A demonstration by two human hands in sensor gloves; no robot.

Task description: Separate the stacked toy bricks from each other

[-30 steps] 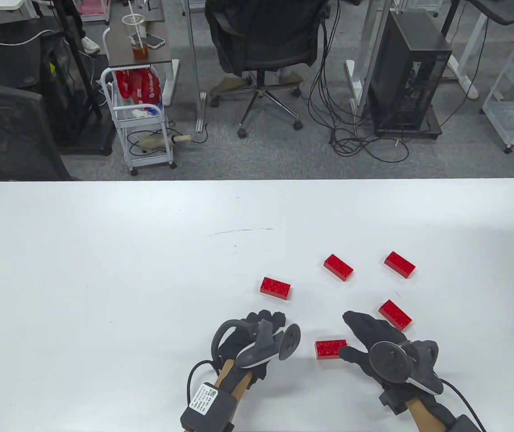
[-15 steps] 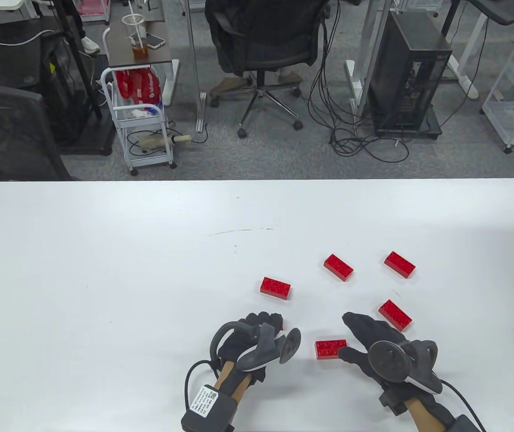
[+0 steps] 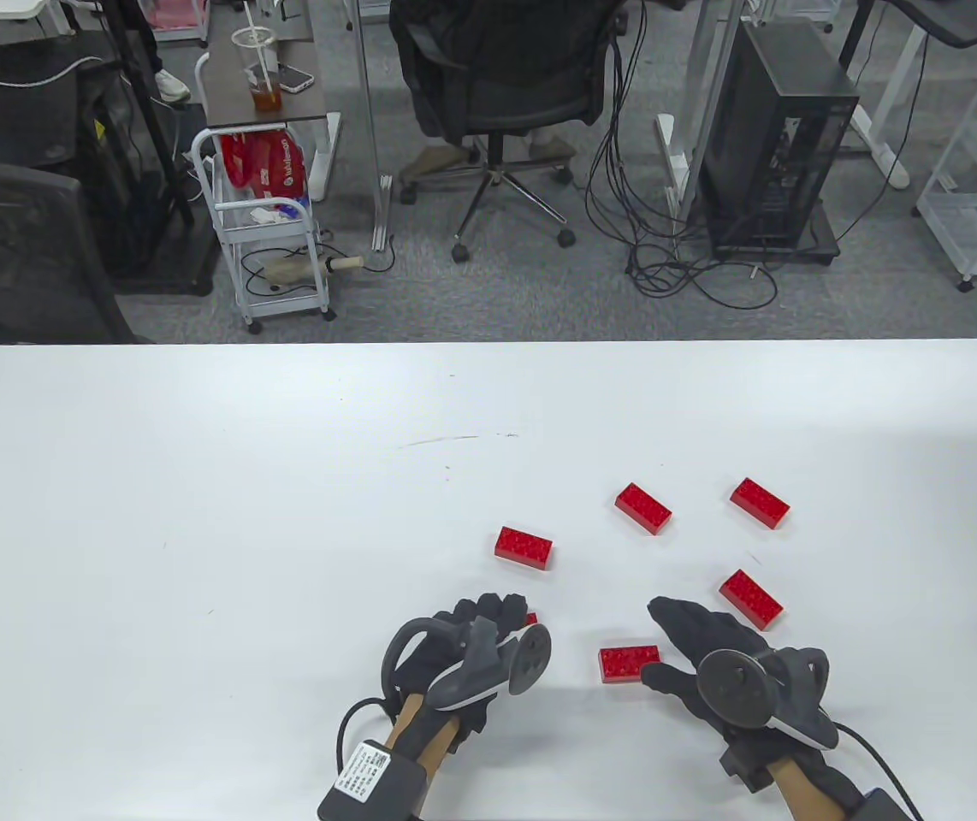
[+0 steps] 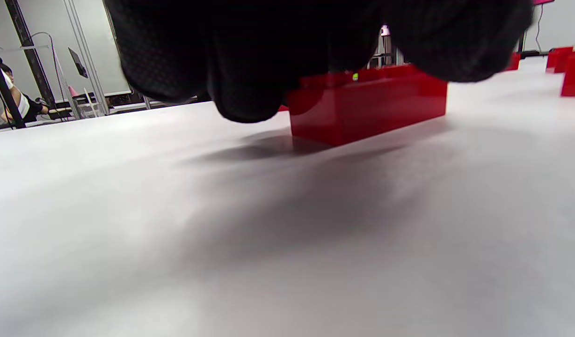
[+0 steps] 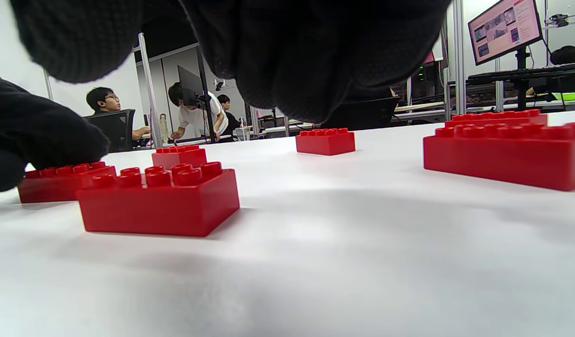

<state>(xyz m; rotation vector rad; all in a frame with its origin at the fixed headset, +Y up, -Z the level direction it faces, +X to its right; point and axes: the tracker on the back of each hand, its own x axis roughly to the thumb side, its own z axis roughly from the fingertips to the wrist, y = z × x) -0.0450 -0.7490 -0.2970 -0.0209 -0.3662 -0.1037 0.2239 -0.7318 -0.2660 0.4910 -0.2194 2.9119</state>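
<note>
So my left hand (image 3: 476, 637) sits curled over a brick (image 4: 369, 105) resting flat near the worktop's (image 3: 198, 479) front edge, though I cannot tell whether my fingers actually grip it. My right hand (image 3: 711, 654) lies spread, gripping nothing, beside another single brick (image 3: 628, 664). Four more lie singly toward the right edge, well apart, so I judge the separating nearly done.

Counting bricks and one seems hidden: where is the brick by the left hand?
In the table view it peeks out beyond the left hand, below the leftmost loose brick.
</note>
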